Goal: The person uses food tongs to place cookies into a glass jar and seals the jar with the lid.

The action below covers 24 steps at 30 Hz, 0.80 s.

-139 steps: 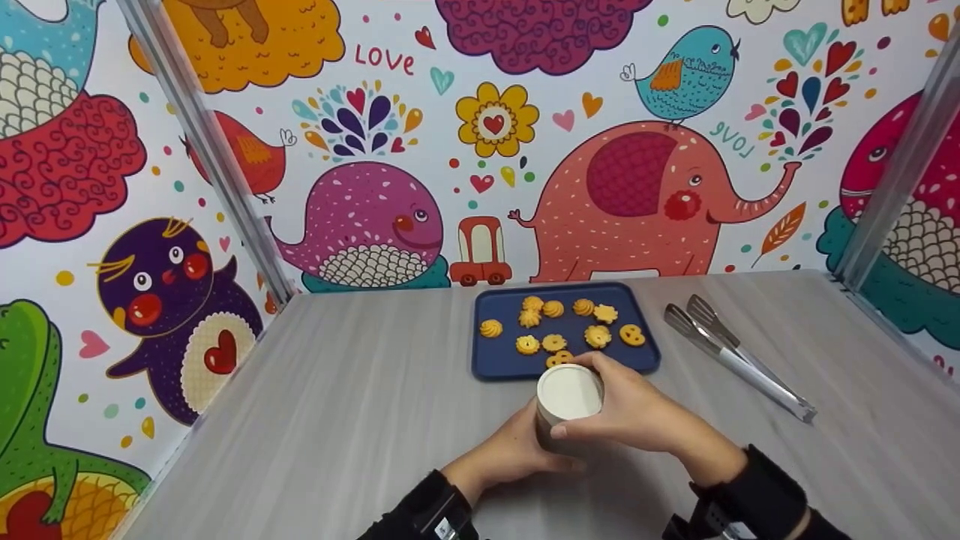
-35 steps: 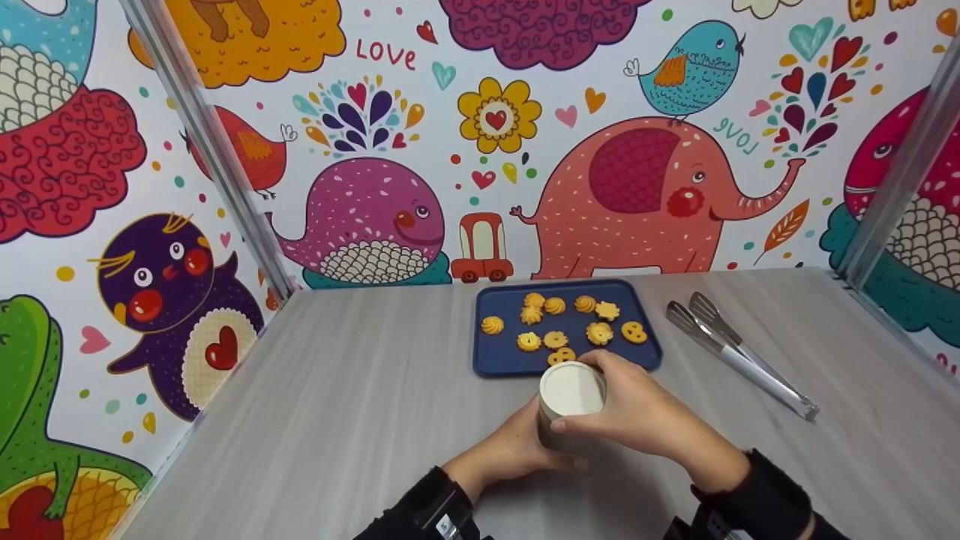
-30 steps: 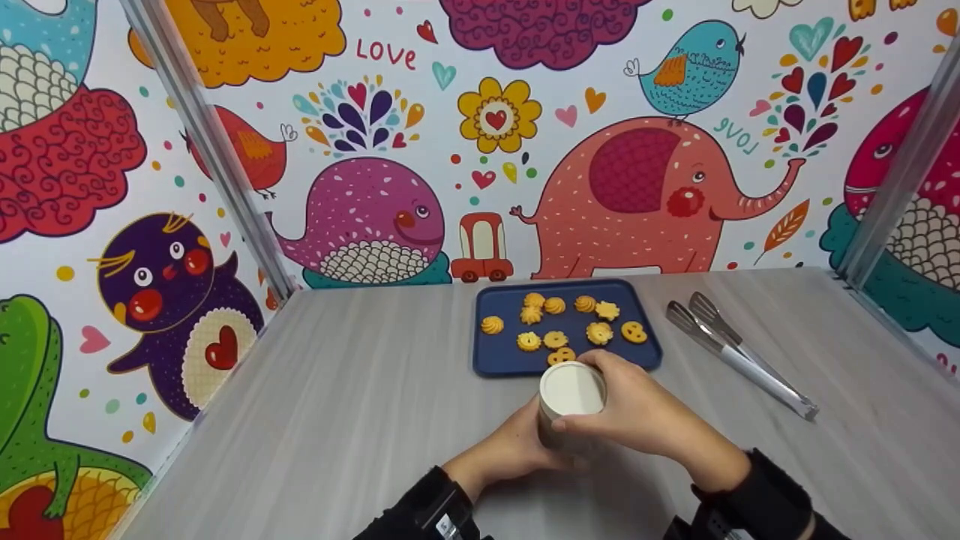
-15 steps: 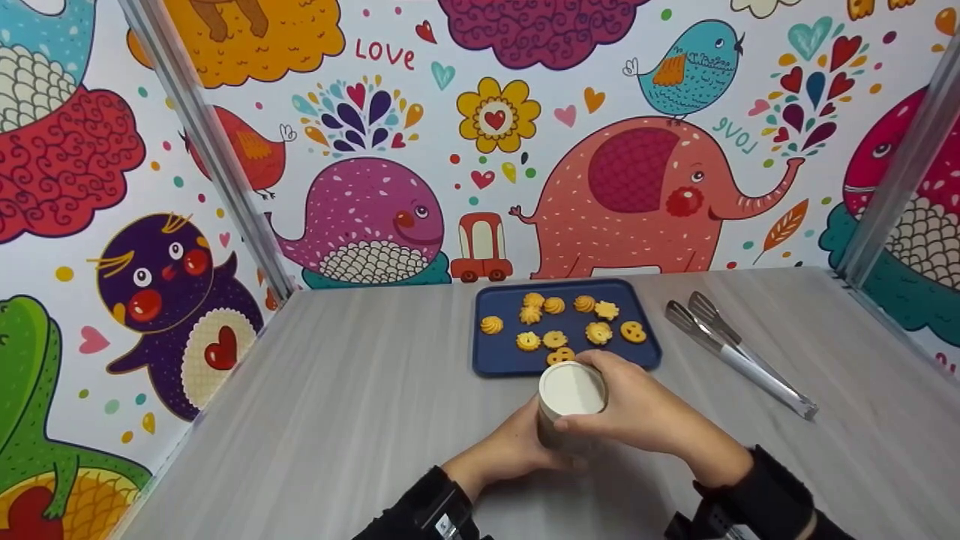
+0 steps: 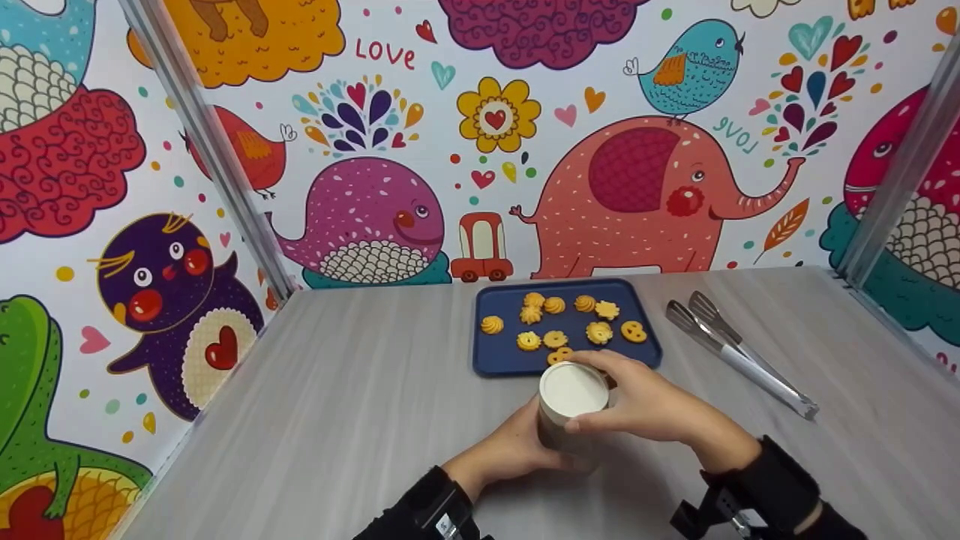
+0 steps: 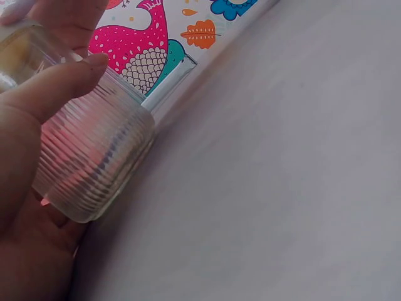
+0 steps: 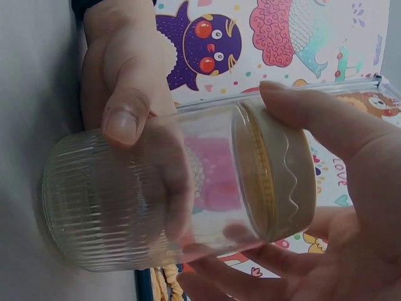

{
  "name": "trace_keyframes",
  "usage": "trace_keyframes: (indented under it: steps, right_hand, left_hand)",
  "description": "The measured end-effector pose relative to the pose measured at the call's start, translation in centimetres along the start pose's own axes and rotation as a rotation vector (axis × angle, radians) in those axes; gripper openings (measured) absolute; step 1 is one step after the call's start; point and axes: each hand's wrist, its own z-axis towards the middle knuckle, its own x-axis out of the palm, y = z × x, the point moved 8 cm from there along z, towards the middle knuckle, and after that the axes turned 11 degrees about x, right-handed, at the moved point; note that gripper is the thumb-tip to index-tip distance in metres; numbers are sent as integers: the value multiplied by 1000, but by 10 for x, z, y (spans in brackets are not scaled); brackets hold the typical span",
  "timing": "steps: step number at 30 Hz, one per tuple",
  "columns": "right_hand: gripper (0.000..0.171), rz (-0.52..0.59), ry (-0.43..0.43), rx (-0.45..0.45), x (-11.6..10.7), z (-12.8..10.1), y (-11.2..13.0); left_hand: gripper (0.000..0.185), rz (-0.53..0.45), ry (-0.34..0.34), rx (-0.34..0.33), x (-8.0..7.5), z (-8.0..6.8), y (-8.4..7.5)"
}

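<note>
A clear glass jar (image 7: 94,200) with a ribbed lower body stands upright on the table in front of me. Its cream lid (image 5: 574,390), with a wavy line on its side, is on the jar. My left hand (image 5: 517,446) grips the glass body, the thumb across the near side in the left wrist view. Over the top, my right hand (image 5: 645,397) holds the lid between thumb and fingers, its palm apart from the lid's side. Through the glass, the left fingers show behind the jar, and no contents are visible.
Behind the jar lies a dark blue tray (image 5: 499,364) with several cookies (image 5: 492,325) of different shapes. Metal tongs (image 5: 750,367) rest on the grey table (image 5: 360,390) to the right of the tray. Patterned wall panels (image 5: 390,97) stand at the back and sides.
My right hand and wrist have shifted slightly right and up around the lid, and the gap between palm and lid has widened. My left hand and the jar stay in place.
</note>
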Motion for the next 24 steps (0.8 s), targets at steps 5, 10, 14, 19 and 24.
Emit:
trace_keyframes:
  steps: [5,10,14,19,24]
  right_hand:
    - [89,16,17,-3,0,0,-1]
    - [89,-1,12,5,1,0,-1]
    - [91,-9,12,20,2,0,0]
    - [98,7,27,43,4,-1,1]
    - [102,29,6,75,4,-2,2]
  left_hand:
    - [106,-5,-2,-4,1,0,0]
    - [106,-14,0,-11,1,0,0]
    - [106,-22,1,-8,1,0,0]
    - [107,-20,-1,-13,1,0,1]
    - [109,6,-5,-32,0,0,2]
